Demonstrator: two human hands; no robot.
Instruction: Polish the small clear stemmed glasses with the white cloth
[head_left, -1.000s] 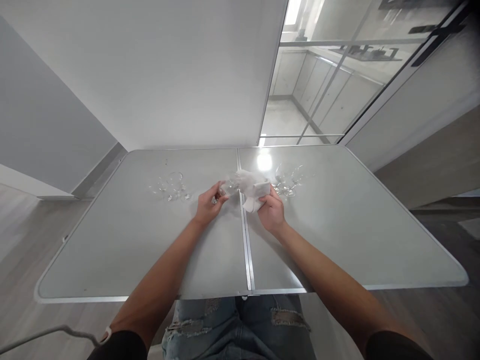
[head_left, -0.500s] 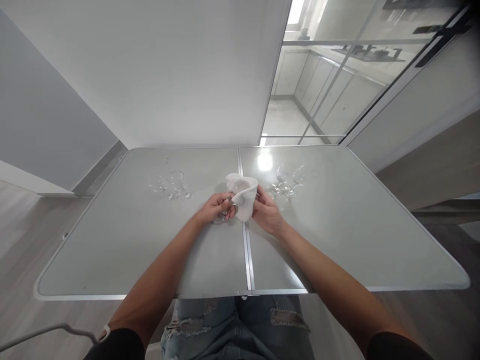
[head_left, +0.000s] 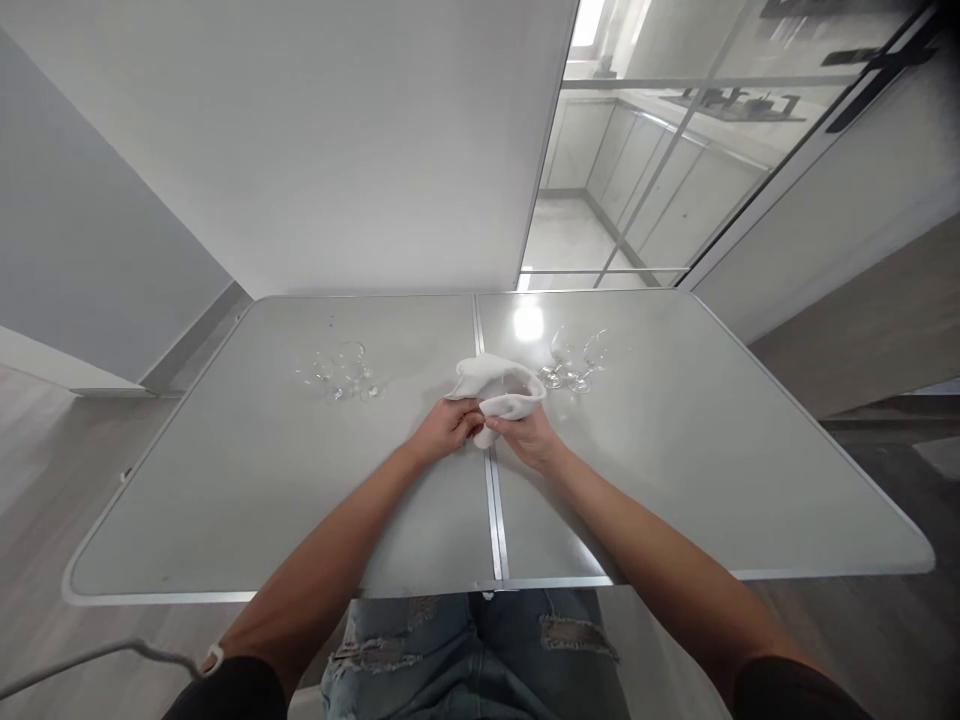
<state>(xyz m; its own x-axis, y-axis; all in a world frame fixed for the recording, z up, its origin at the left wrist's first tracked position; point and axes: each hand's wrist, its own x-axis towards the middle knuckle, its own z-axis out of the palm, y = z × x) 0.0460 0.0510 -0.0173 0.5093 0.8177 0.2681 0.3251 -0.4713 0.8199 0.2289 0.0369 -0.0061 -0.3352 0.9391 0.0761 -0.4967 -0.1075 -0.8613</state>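
A white cloth (head_left: 491,370) is looped around the bowl of a clear stemmed glass (head_left: 515,384) above the table's middle seam. My left hand (head_left: 448,430) is closed at the lower left of the cloth, where the glass's stem end is; the stem and foot are hidden by fingers and cloth. My right hand (head_left: 532,436) pinches the near fold of the cloth with the thumb on top. The two hands almost meet below the cloth.
Several clear stemmed glasses (head_left: 346,375) are on the left of the pale table (head_left: 247,500). More stemmed glasses (head_left: 574,368) stand just right of the cloth. A white wall (head_left: 375,150) and a glazed door (head_left: 637,160) border the far edge.
My right hand has shifted from the cloth's right side to its near edge. The cloth now spreads wider to the right, and the glass's foot, visible before, is hidden.
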